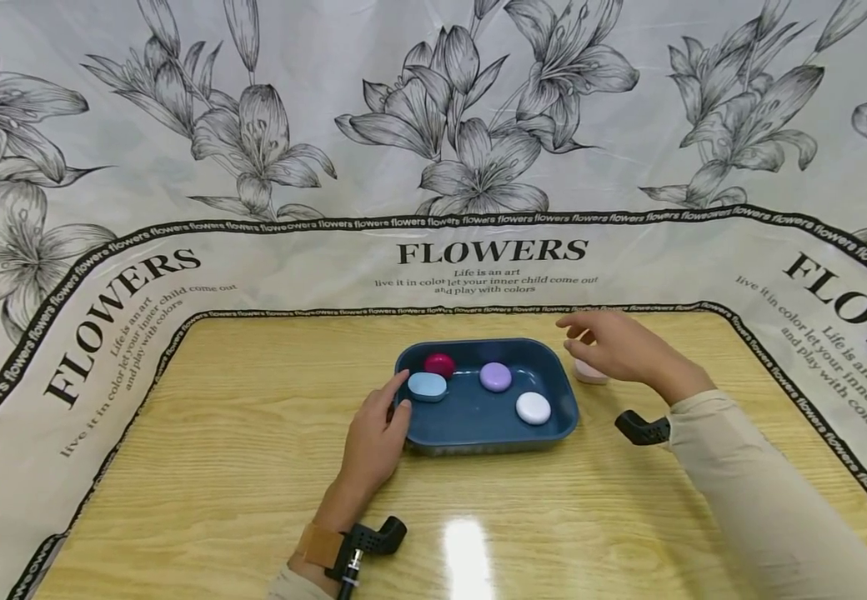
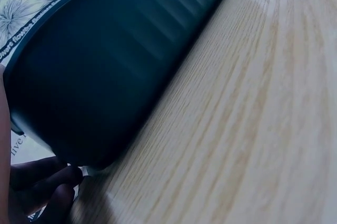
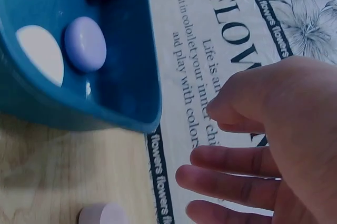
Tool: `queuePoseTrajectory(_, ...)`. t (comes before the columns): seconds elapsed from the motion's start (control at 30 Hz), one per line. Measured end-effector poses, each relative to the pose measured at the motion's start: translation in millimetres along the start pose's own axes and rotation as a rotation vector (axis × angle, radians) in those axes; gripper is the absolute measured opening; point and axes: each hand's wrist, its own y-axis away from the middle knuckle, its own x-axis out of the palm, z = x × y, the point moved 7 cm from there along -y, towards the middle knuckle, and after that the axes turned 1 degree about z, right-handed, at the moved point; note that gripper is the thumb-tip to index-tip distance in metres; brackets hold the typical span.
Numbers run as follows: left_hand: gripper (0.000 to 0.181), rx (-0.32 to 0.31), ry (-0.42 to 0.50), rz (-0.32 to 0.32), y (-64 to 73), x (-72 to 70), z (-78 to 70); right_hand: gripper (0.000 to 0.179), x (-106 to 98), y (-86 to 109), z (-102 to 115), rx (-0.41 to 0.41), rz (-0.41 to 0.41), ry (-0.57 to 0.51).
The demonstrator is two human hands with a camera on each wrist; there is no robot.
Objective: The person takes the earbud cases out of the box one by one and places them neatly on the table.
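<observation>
A dark blue rectangular plastic basin (image 1: 463, 433) sits on the table. Inside lie smooth, rounded, soap-like pieces: a crimson one (image 1: 439, 364), a light blue oval (image 1: 428, 386), a lilac one (image 1: 495, 377) and a white one (image 1: 533, 408). My left hand (image 1: 375, 437) holds the basin's left end, thumb and forefinger at the rim; in the left wrist view, other fingers (image 2: 50, 192) meet the wall's lower edge. Off the right end, my right hand (image 1: 617, 346) hovers with parted fingers and nothing in them. Below it, a pale pink piece (image 1: 591, 372) is partly hidden by the hand.
The basin stands on a light wood-grain table (image 1: 238, 450). A white cloth (image 1: 313, 275) printed with black flowers and lettering rises behind and along both sides. Black wrist cameras (image 1: 643, 427) jut from both wrists.
</observation>
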Motion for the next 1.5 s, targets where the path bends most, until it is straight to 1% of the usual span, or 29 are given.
queuePoseTrajectory(0.1, 0.044, -0.004, -0.002, -0.003, 0.7, -0.5, -0.2, 0.037, 0, -2.8, 7, -0.014, -0.005, 0.006)
queuePoseTrajectory(0.3, 0.044, -0.012, -0.002, 0.000, 0.6, 0.0, 0.3, 0.035, 3, -11.5, 27, -0.071, -0.020, 0.008)
queuePoseTrajectory(0.5, 0.043, -0.013, -0.027, -0.008, 0.0, 1.8, 2.0, 0.035, 15, -18.9, 40, -0.079, 0.010, 0.002)
queuePoseTrajectory(0.63, 0.043, -0.011, -0.020, -0.011, 0.4, 1.4, 4.3, 0.035, 23, -25.7, 51, -0.118, 0.028, -0.001)
queuePoseTrajectory(0.77, 0.043, -0.005, -0.013, -0.013, 1.3, 1.8, 6.3, 0.035, 30, -31.5, 60, -0.147, 0.055, -0.021)
queuePoseTrajectory(1.03, 0.043, 0.010, -0.008, -0.013, 0.7, 1.9, 4.3, 0.036, 43, -40.9, 68, -0.152, 0.100, -0.058)
queuePoseTrajectory(1.2, 0.043, 0.013, -0.012, -0.015, 0.3, 2.0, 3.3, 0.037, 49, -45.7, 76, -0.166, 0.135, -0.102)
queuePoseTrajectory(1.37, 0.043, 0.010, -0.018, -0.019, 0.3, 0.6, 2.7, 0.039, 61, -53.5, 90, -0.187, 0.202, -0.154)
queuePoseTrajectory(1.5, 0.043, 0.009, -0.018, -0.017, 0.3, 1.1, 3.2, 0.038, 69, -58.7, 99, -0.199, 0.244, -0.167)
